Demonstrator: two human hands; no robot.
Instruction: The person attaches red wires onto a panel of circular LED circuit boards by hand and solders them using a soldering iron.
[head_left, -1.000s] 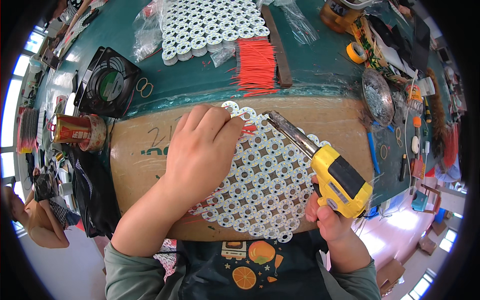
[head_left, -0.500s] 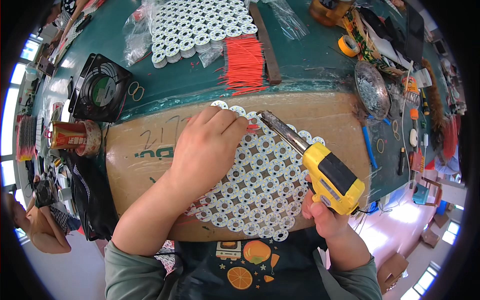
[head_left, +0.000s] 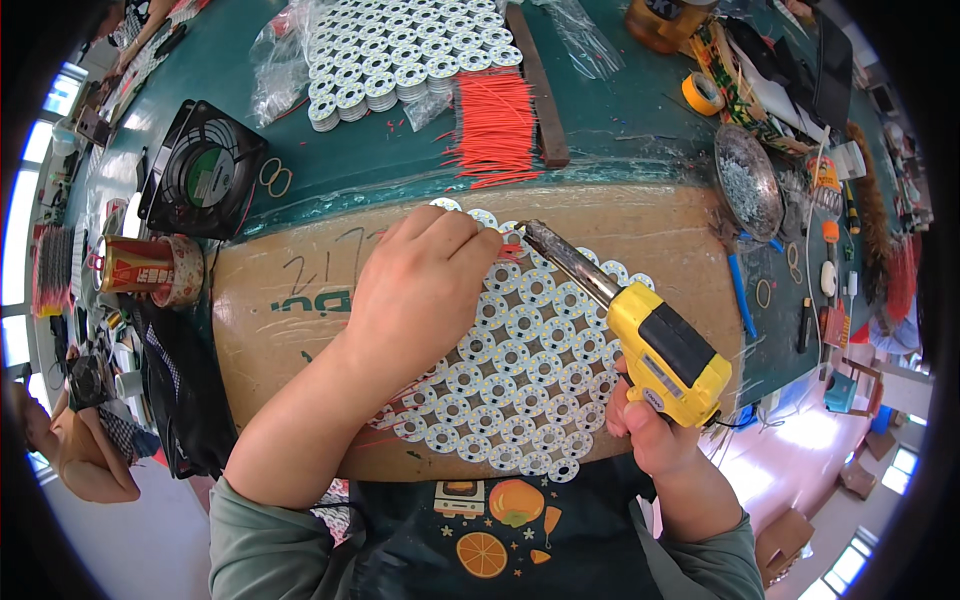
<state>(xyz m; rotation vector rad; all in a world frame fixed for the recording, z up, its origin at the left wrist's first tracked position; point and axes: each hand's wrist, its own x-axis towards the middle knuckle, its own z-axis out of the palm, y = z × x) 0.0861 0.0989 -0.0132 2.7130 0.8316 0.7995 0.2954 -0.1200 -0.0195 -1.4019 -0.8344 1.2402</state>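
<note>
**View slid slightly left; both hands and tool keep their places over the boards**

Since a second ago, the whole scene has shifted a little to the left in the frame, hands and tool with it.

Nearest, at the bottom centre, is a dark apron point(head_left: 400, 535) with printed fruit. Right of centre, the right hand point(head_left: 652, 435) is wrapped around a yellow-and-black gun-shaped tool point(head_left: 668, 350); its metal nozzle points to the upper left, the tip close to the top of a slanted array of white ring-shaped boards point(head_left: 525, 336). These lie mid-frame on a brown sheet point(head_left: 260, 350). The left hand point(head_left: 420, 280) bends over their upper left side, beside short red wires point(head_left: 509, 247); its fingertips are hidden, so I cannot tell whether they grip anything.

Farther off, on the green tabletop point(head_left: 620, 145), a black fan point(head_left: 208, 175) stands at left and a metal bowl point(head_left: 748, 175) at right. At top centre, a bundle of red wires point(head_left: 495, 130) lies between stacked ring boards point(head_left: 400, 75) and a dark strip point(head_left: 540, 100).
</note>
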